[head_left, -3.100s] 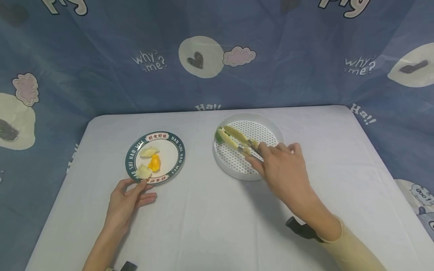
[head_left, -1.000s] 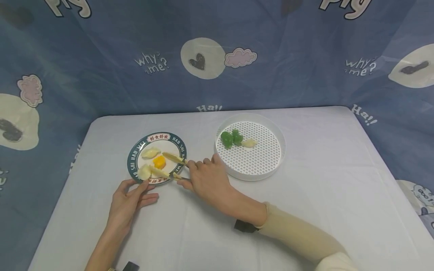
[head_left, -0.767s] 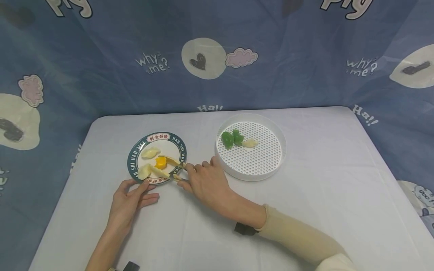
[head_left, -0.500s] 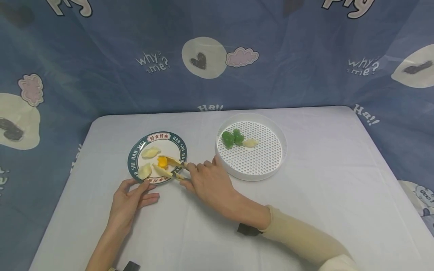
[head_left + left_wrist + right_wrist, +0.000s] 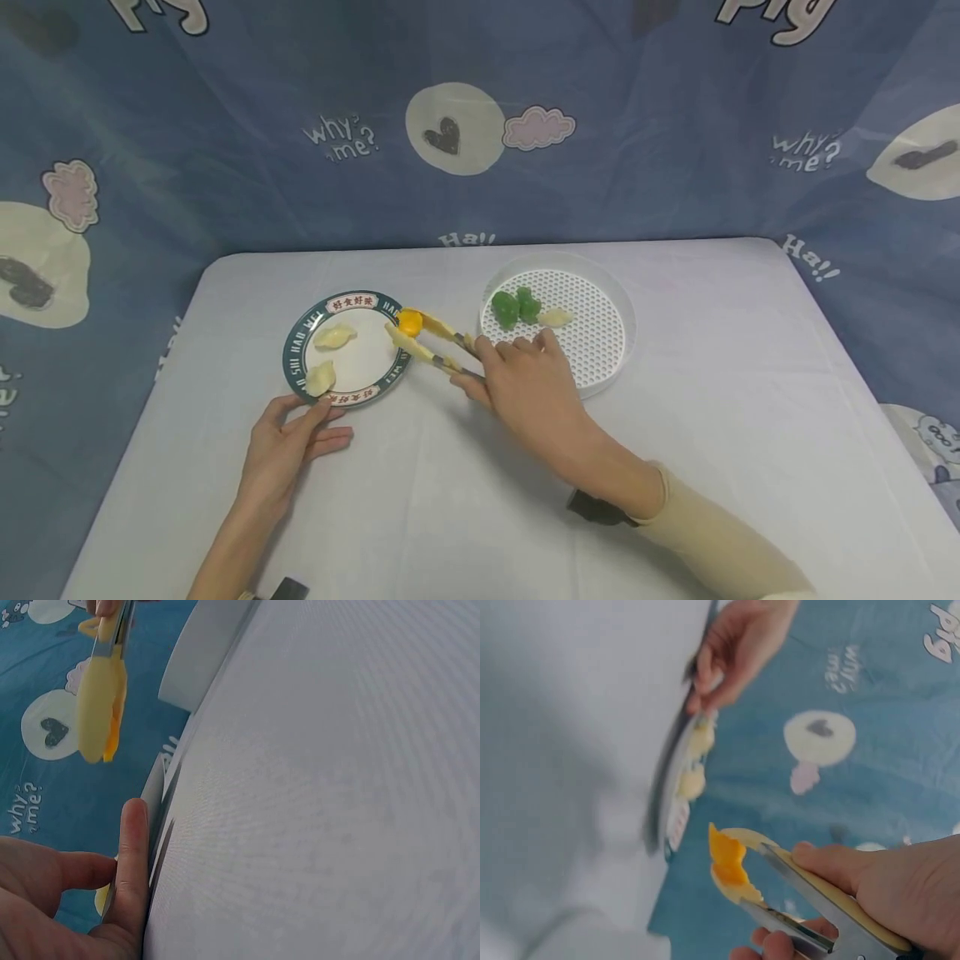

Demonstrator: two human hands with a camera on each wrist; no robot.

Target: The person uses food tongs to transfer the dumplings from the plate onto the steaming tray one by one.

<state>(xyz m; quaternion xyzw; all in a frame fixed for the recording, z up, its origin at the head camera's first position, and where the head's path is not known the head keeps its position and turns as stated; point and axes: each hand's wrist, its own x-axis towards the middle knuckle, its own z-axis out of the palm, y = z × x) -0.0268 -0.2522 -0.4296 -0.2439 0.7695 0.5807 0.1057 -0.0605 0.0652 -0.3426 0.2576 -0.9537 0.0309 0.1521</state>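
My right hand [image 5: 528, 392] grips yellow-tipped metal tongs [image 5: 450, 337], which pinch a small orange dumpling-like piece [image 5: 409, 322]. In the head view this piece appears over the plate's right rim; the right wrist view shows it between the tong tips [image 5: 727, 859]. With thumb above and fingers below, my left hand [image 5: 288, 442] holds the near rim of a white plate [image 5: 375, 354] with a green patterned border. Two pale dumpling-like pieces [image 5: 334, 337] lie on that plate. To the right stands a round white perforated tray [image 5: 577, 358] with two green pieces [image 5: 506, 310] and one pale piece [image 5: 555, 317].
A white cloth [image 5: 465, 508] covers the table. Behind it hangs a blue printed curtain [image 5: 300, 200]. The right forearm and sleeve [image 5: 720, 533] reach across the right front of the table.
The tongs went from the tray to the plate, leaving a pale piece on the tray. They then closed on the orange piece and lifted it rightward. The left hand stayed at the rim.
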